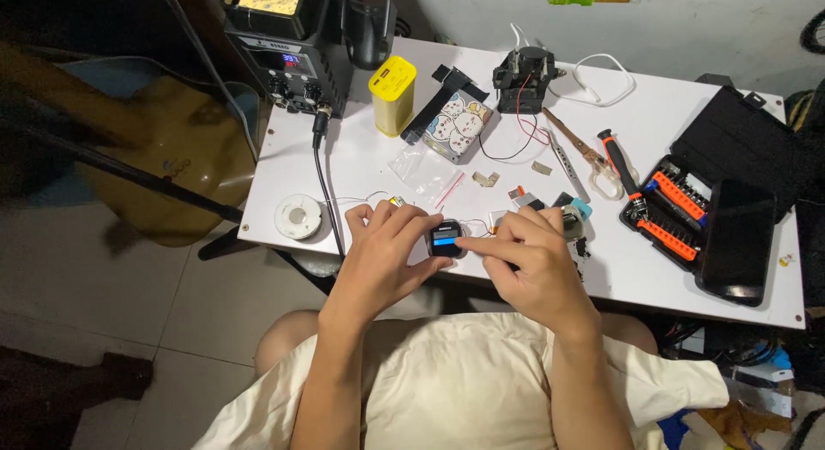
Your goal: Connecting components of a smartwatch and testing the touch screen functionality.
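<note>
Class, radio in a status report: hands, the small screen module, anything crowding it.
Left hand grips small lit screen module. Right hand forefinger on its edge. Thin wires and small parts close behind on white table.

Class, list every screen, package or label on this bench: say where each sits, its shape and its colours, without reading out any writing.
Small screen: between left hand and right hand, square, black with a blue bar.
Station display: back left, small, red and blue digits on black.
Yellow box: back centre, upright, rounded.
Cartoon box: beside the yellow one, white with pale figures.
Phone: right edge, dark blank screen.
Clear bag: centre, flat.
</note>
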